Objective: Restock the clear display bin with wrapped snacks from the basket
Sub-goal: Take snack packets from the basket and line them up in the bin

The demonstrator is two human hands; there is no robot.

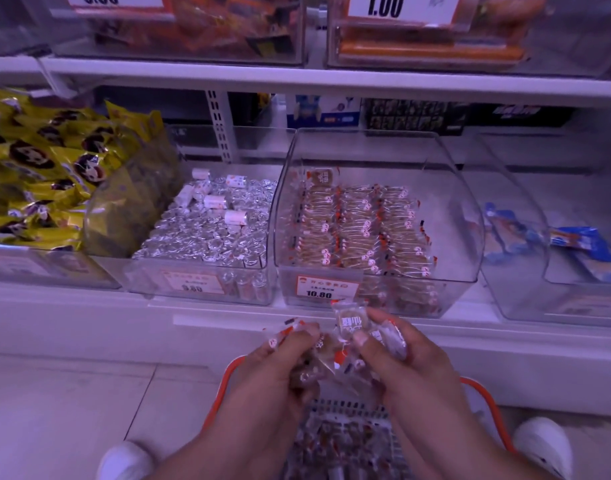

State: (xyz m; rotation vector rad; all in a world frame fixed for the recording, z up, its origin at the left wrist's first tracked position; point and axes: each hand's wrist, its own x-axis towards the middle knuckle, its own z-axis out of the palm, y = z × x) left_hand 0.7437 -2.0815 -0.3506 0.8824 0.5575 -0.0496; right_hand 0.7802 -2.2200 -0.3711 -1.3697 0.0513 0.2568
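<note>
The clear display bin [463, 202] sits on the low shelf straight ahead, holding neat rows of brown wrapped snacks [359, 230] and a 10.80 price tag on its front. Just below it, my left hand [279, 368] and my right hand [401, 358] each grip a bunch of the same clear-wrapped snacks [350, 325], held together above the basket. The orange-rimmed basket [487, 403] stands on the floor between my feet, with more wrapped snacks [345, 441] inside, partly hidden by my arms.
A bin of silver-wrapped sweets [207, 237] is left of the display bin, with yellow packets [44, 174] further left. A bin with blue packets [581, 251] is on the right. An upper shelf [297, 77] overhangs. My white shoes [124, 459] flank the basket on the tiled floor.
</note>
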